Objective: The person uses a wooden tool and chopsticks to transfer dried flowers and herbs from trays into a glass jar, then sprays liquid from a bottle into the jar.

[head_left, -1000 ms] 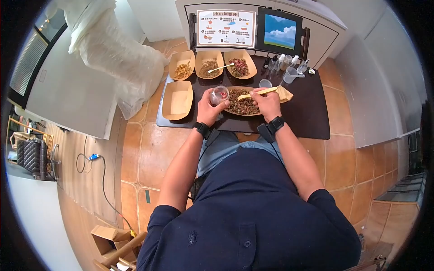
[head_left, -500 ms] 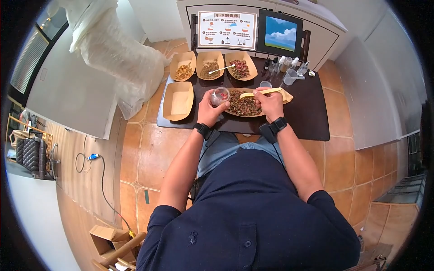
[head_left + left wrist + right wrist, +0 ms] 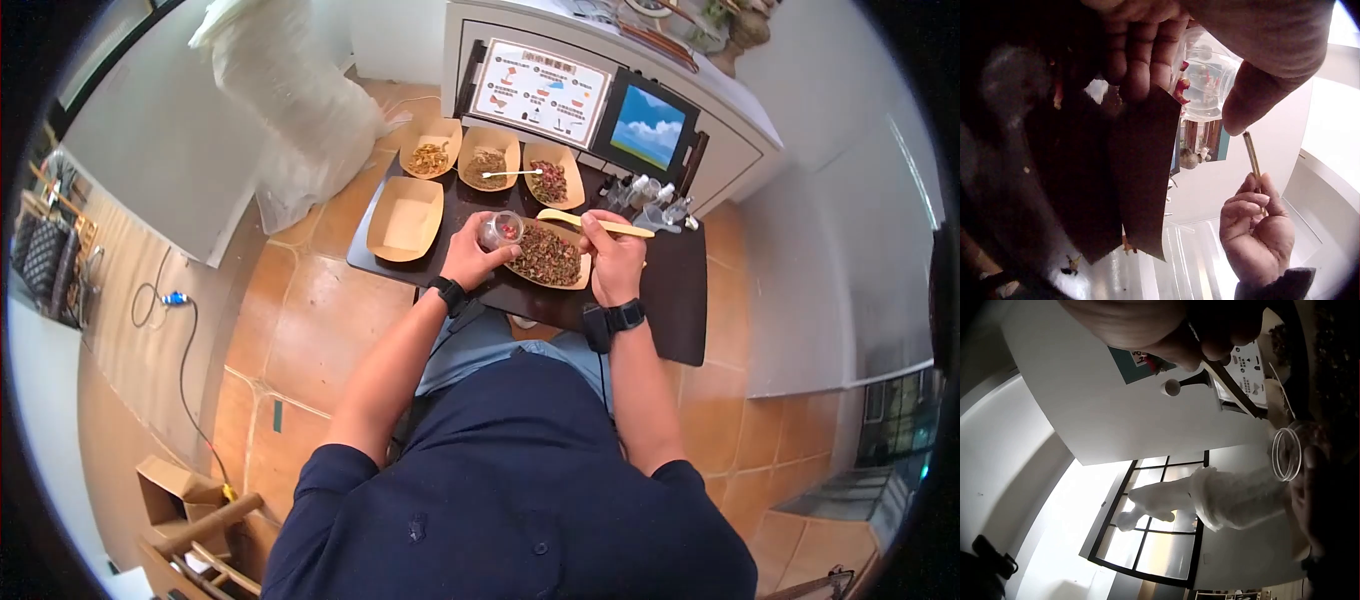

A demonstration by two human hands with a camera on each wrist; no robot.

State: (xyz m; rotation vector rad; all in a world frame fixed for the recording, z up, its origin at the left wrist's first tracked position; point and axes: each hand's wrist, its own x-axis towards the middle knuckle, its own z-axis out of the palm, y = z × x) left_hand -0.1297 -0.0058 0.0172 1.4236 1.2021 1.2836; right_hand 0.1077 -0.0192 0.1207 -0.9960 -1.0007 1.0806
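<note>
My left hand (image 3: 473,257) grips a clear plastic cup (image 3: 501,231) with a few red dried pieces in it, tilted at the left end of a paper tray (image 3: 560,287). Mixed brown and reddish dried herbs (image 3: 548,253) fill that tray. Between thumb and fingers, my right hand (image 3: 617,268) pinches a pale wooden spoon (image 3: 565,217) by its handle. The spoon lies level, its broad end pointing left over the tray's far edge, a short way from the cup. In the left wrist view, the red pieces (image 3: 1182,90) show through the cup's wall.
Paper trays of yellow pieces (image 3: 429,158), brown powder (image 3: 487,168) with a white stick across it, and red buds (image 3: 549,184) line the back. A bare paper tray (image 3: 404,222) sits at left. Small bottles and cups (image 3: 650,200) crowd the back right, before an instruction board (image 3: 540,92).
The head view has swung round, shifting the table in it. My right hand has drawn back to the right, taking the spoon from over the herbs. My left hand still holds the cup.
</note>
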